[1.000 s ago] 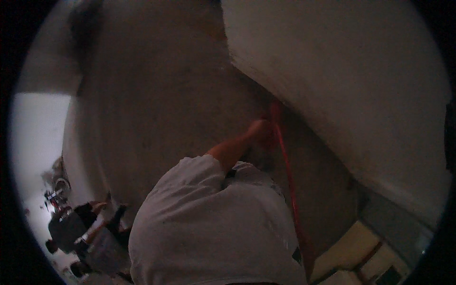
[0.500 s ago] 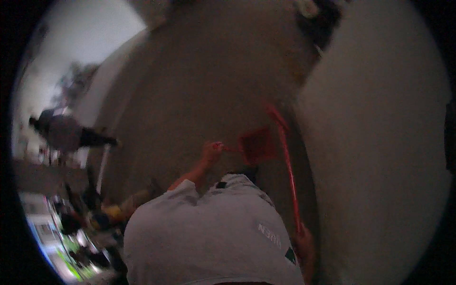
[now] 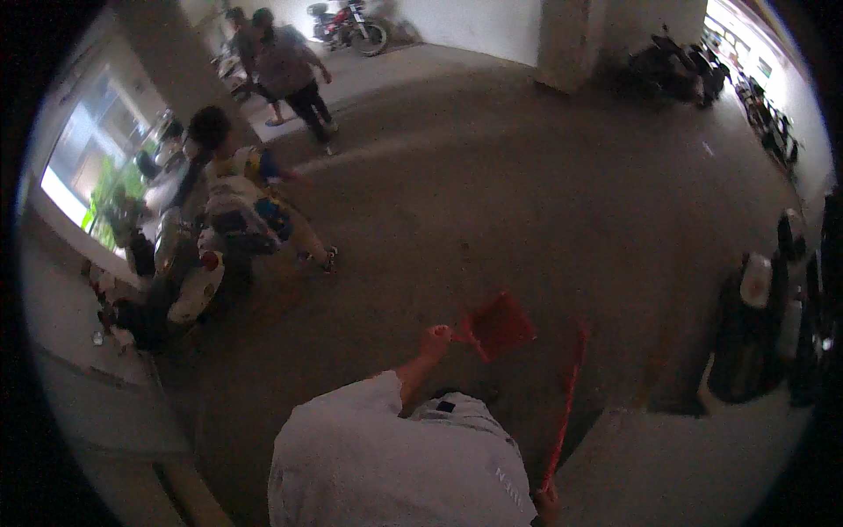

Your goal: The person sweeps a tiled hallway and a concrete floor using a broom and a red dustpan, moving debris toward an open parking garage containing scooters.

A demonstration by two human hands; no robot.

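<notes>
My left hand (image 3: 435, 336) is closed around the short handle of a red dustpan (image 3: 499, 328), which hangs out in front of me to the right of that hand. At the lower right, my right hand (image 3: 546, 505) grips the end of a red broom (image 3: 566, 408). The broom's long stick slants up and away from that hand, and its far end is dark and blurred, so I cannot tell whether it touches the floor. A gap separates the broom from the dustpan. My shirt partly hides the right forearm.
A person with a backpack (image 3: 250, 211) is beside parked scooters (image 3: 193, 290) on the left. Two more people (image 3: 290, 75) walk farther back. Motorcycles (image 3: 672, 70) stand by a pillar (image 3: 566, 44); another scooter (image 3: 751, 325) is at right, near a pale surface (image 3: 676, 465).
My view has swung round from a pale wall to the parking area. Both hands keep their hold; the broom's far end now lies farther right of the dustpan.
</notes>
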